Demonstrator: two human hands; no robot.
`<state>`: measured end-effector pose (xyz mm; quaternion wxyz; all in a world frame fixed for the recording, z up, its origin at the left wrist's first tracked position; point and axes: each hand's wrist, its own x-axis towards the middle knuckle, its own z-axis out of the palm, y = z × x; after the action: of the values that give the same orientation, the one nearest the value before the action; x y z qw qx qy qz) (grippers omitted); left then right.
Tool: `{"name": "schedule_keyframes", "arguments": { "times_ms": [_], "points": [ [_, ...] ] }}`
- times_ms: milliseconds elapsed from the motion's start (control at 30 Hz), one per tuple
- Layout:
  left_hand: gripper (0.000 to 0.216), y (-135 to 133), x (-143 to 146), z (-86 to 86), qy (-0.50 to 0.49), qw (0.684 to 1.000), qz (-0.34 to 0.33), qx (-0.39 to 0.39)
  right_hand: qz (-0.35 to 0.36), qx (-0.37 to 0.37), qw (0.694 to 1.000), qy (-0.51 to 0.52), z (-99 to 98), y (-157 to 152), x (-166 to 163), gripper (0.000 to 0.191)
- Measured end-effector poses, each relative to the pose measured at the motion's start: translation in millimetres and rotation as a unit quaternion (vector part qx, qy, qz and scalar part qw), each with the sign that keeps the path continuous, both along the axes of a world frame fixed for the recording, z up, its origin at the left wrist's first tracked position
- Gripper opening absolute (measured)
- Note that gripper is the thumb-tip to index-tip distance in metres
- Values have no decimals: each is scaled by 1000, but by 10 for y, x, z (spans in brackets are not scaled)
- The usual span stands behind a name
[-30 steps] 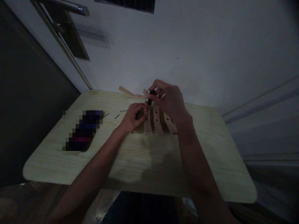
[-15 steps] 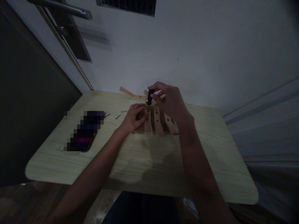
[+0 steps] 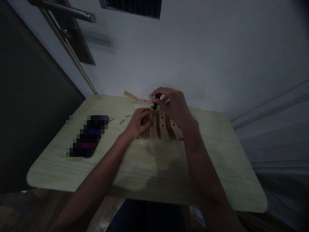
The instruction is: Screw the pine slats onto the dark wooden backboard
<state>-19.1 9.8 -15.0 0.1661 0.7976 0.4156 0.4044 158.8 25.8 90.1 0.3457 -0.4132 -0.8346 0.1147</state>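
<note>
My right hand [image 3: 172, 101] grips the black handle of a screwdriver [image 3: 157, 100], held nearly upright with its tip down at the leftmost wooden hook. That pale wooden hook [image 3: 153, 131] has holes in it and lies on a brown wooden board [image 3: 143, 134]. Thumb and fingers of my left hand [image 3: 140, 120] close on this hook beside the screwdriver tip; a screw there is too small to make out. Two more wooden hooks, one in the middle [image 3: 164, 129] and one at the right [image 3: 177, 130], lie across the same board, the right one partly behind my right wrist.
Behind the board a loose wooden hook [image 3: 131, 95] lies near the white door [image 3: 205, 58]. Several screws [image 3: 122, 121] are scattered left of my left hand. A phone [image 3: 89, 135], blurred out, lies on the left of the light wooden table [image 3: 145, 174].
My right hand has shifted slightly left and its grip on the screwdriver handle has turned a little. My left hand stays in place on the hook.
</note>
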Motion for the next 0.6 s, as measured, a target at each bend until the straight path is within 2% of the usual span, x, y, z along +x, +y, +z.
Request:
{"name": "schedule_keyframes", "arguments": {
  "times_ms": [233, 433, 600],
  "points": [
    [33, 17, -1, -22, 0, 1000, -2, 4, 27, 17, 999, -1, -5, -10, 66, 33],
    [33, 13, -2, -20, -1, 1000, 2, 7, -1, 10, 1000, -4, 60, -41, 44, 26],
    [33, 4, -1, -9, -3, 1000, 0, 5, -20, 34, 999, 5, 40, -6, 22, 17]
  ]
}}
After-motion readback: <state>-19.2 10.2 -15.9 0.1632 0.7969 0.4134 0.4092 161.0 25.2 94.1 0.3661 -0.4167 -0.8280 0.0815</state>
